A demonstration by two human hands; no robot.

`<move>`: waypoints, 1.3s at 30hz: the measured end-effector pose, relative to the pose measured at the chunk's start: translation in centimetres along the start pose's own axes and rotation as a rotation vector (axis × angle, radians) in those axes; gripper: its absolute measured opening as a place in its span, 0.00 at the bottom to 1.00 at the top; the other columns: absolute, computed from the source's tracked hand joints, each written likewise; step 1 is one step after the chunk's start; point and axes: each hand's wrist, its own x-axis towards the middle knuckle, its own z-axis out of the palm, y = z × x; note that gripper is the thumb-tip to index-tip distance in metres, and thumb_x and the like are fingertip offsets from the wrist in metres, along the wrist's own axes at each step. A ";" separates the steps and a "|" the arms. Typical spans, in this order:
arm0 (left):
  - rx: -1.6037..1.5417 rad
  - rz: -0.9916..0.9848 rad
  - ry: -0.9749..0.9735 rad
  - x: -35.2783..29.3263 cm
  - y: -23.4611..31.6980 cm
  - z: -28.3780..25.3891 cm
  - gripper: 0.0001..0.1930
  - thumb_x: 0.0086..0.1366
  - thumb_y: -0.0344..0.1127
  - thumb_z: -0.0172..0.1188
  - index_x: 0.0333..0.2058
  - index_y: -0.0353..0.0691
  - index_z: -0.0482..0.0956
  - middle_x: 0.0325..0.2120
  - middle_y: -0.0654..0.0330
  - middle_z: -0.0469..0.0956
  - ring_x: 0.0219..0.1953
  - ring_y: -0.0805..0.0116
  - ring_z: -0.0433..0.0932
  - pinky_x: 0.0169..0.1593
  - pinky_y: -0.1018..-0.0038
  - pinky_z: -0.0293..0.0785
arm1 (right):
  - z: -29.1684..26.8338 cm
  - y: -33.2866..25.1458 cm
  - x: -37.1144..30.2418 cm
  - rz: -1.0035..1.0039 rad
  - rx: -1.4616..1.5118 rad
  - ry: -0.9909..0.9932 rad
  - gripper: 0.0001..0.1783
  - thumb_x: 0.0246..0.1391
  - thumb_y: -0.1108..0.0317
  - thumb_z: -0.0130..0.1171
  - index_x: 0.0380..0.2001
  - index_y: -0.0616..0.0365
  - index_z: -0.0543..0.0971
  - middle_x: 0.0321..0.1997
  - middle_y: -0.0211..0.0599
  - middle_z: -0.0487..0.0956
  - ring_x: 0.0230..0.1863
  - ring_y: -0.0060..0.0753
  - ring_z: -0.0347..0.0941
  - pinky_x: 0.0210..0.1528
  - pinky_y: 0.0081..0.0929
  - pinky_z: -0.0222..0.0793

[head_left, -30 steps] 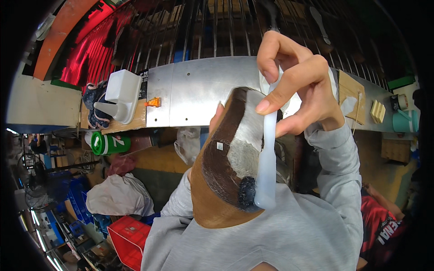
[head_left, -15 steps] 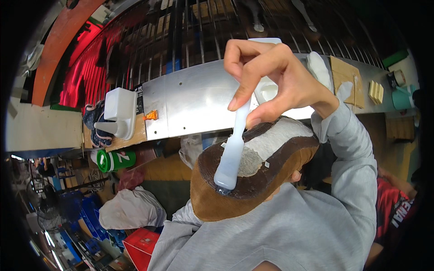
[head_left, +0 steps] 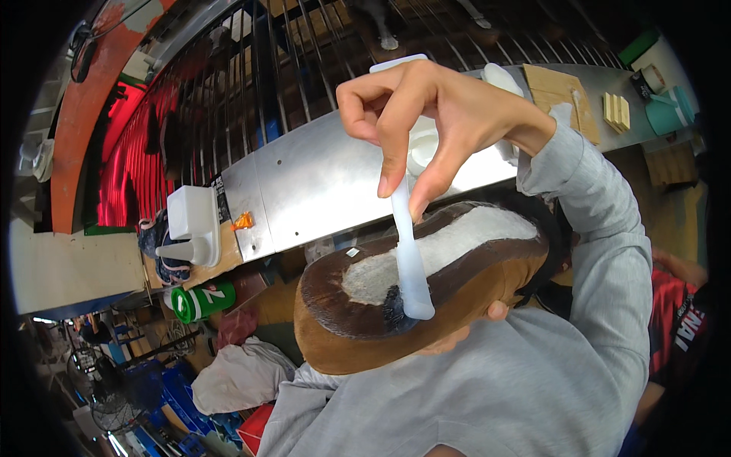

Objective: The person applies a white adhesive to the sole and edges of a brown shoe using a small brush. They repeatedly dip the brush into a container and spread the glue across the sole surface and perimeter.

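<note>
My right hand (head_left: pixel 449 129) pinches the slim handle of a whitish plastic brush (head_left: pixel 413 266) between thumb and fingers. The dark bristles (head_left: pixel 394 308) press on the brown border of a shoe's underside. This brown suede shoe upper (head_left: pixel 365 356) is turned bottom up in front of my chest, its pale grey middle (head_left: pixel 457 240) framed by a dark, shiny band that looks wet near the bristles. Beneath the shoe, my left hand (head_left: pixel 449 340) is wrapped round it; only some fingers show at the near side, the rest being hidden.
Beyond the shoe runs a metal bench top (head_left: pixel 304 190) with a white plastic container (head_left: pixel 194 221), an orange wrapper (head_left: pixel 242 221) and a teal cup (head_left: pixel 670 110). Metal rack bars (head_left: pixel 304 53) rise behind it. A green tub (head_left: pixel 202 301) stands lower left. Another person's red shirt (head_left: pixel 674 320) shows at right.
The brush has moved from the border at the shoe's rounded left end to its near side, further right. The shoe has turned a little and shifted left. The whole view has swung slightly.
</note>
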 end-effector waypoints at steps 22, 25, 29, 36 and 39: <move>0.072 0.141 0.018 1.0 1.6 0.0 0.56 0.45 0.53 0.68 0.68 0.34 0.49 0.65 0.45 0.47 0.64 0.48 0.48 0.62 0.42 0.54 | -0.5 -0.3 -1.7 0.146 0.100 -0.065 0.14 0.37 0.63 0.81 0.29 0.54 0.89 0.30 0.24 0.70 0.36 0.23 0.68 0.39 0.24 0.60; 0.123 0.200 0.048 1.5 2.6 -0.9 0.58 0.44 0.52 0.69 0.68 0.33 0.48 0.66 0.45 0.45 0.65 0.47 0.47 0.63 0.41 0.52 | -1.6 -0.4 -4.5 0.182 -0.007 0.074 0.12 0.41 0.66 0.78 0.31 0.56 0.89 0.31 0.27 0.73 0.35 0.22 0.68 0.37 0.21 0.61; 0.177 0.330 0.057 2.4 5.8 -2.4 0.60 0.42 0.51 0.71 0.69 0.33 0.46 0.67 0.45 0.43 0.66 0.46 0.44 0.65 0.39 0.49 | -2.7 0.4 -9.8 0.282 -0.214 0.730 0.09 0.48 0.65 0.74 0.33 0.54 0.89 0.33 0.28 0.75 0.37 0.22 0.71 0.36 0.21 0.63; 0.038 0.576 -0.154 2.3 13.0 -4.0 0.65 0.39 0.49 0.75 0.70 0.32 0.44 0.69 0.44 0.39 0.68 0.45 0.39 0.67 0.37 0.45 | 3.8 3.8 -16.1 0.402 -1.077 0.737 0.07 0.42 0.57 0.72 0.19 0.44 0.85 0.30 0.25 0.72 0.40 0.30 0.71 0.45 0.34 0.58; -0.028 0.622 -0.203 1.7 15.3 -4.5 0.66 0.37 0.48 0.77 0.70 0.31 0.43 0.70 0.44 0.37 0.69 0.45 0.37 0.68 0.36 0.43 | 7.4 5.5 -15.8 0.698 -1.235 0.649 0.08 0.36 0.62 0.74 0.21 0.47 0.84 0.34 0.28 0.71 0.41 0.31 0.70 0.45 0.33 0.59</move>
